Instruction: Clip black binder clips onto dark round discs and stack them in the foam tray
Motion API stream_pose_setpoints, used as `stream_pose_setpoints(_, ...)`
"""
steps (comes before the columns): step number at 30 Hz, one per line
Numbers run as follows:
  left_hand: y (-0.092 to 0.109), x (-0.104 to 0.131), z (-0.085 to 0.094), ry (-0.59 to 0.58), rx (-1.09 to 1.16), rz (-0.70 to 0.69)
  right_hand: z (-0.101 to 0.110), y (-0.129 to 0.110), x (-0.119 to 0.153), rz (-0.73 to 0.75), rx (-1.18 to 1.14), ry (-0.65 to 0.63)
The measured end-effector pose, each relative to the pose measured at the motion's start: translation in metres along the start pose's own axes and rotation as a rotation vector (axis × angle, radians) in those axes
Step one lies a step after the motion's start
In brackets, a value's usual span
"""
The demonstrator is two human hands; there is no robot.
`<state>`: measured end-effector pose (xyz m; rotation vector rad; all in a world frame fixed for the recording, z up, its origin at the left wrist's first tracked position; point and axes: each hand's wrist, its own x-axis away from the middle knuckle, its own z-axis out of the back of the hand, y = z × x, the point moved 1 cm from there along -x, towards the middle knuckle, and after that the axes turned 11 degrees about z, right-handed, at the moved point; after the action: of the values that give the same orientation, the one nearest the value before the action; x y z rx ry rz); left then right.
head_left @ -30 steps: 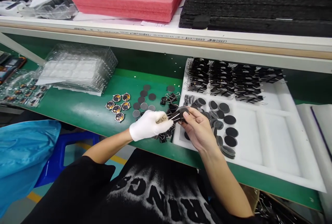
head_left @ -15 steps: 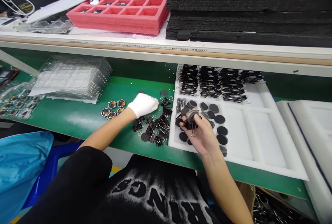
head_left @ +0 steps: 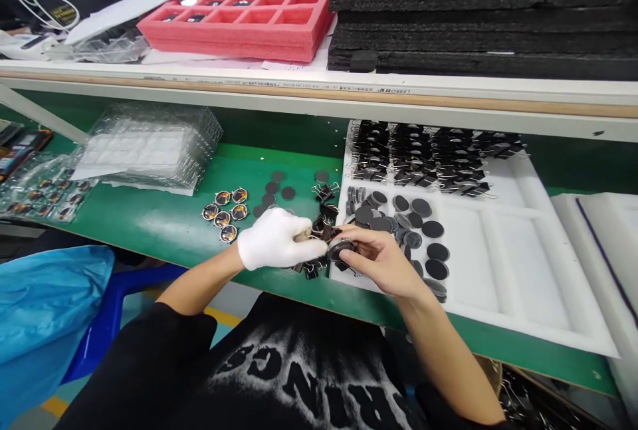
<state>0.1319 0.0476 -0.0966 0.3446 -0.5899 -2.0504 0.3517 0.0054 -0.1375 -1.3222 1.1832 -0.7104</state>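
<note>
My left hand (head_left: 275, 241), in a white glove, is closed with its fingertips at a black binder clip (head_left: 326, 233), seemingly pinching its wire handles. My bare right hand (head_left: 381, 258) grips a round, dark disc-shaped part (head_left: 341, 248) by its edge, right against the left fingertips. Wire handles and black metal below that disc are partly hidden by the fingers. Under and beside both hands lies a pile of loose binder clips (head_left: 312, 268) on the green bench. Several thin dark discs (head_left: 288, 193) lie behind the left hand.
A white foam tray (head_left: 481, 250) on the right holds rows of clipped parts (head_left: 416, 151) and many loose dark discs (head_left: 432, 228). Round watch-like modules (head_left: 222, 218) sit left, near stacked clear plastic trays (head_left: 149, 144). A white-edged shelf (head_left: 279, 88) overhangs the bench, bearing a pink foam tray (head_left: 234, 41).
My left hand has moved right and toward me, reaching a binder clip. My right hand has come left off the foam tray with its disc, so both hands now meet.
</note>
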Motion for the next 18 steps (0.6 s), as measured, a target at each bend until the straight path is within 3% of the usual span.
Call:
stream_pose_setpoints(5, 0.005, 0.0, 0.001, -0.02, -0.091, 0.042, 0.003, -0.007, 0.002, 0.016, 0.105, -0.063)
stream_pose_setpoints(10, 0.003, -0.002, 0.006, -0.098, 0.059, 0.07, 0.018, -0.021, 0.0, 0.088, 0.262, -0.057)
stream_pose_setpoints(12, 0.002, -0.001, 0.009, -0.138, 0.095, 0.068, 0.027, -0.026, -0.004, 0.036, 0.329, -0.05)
stream_pose_setpoints(18, 0.009, 0.006, 0.008, -0.258, 0.103, 0.049, 0.036, -0.031, -0.011, -0.075, 0.37, -0.212)
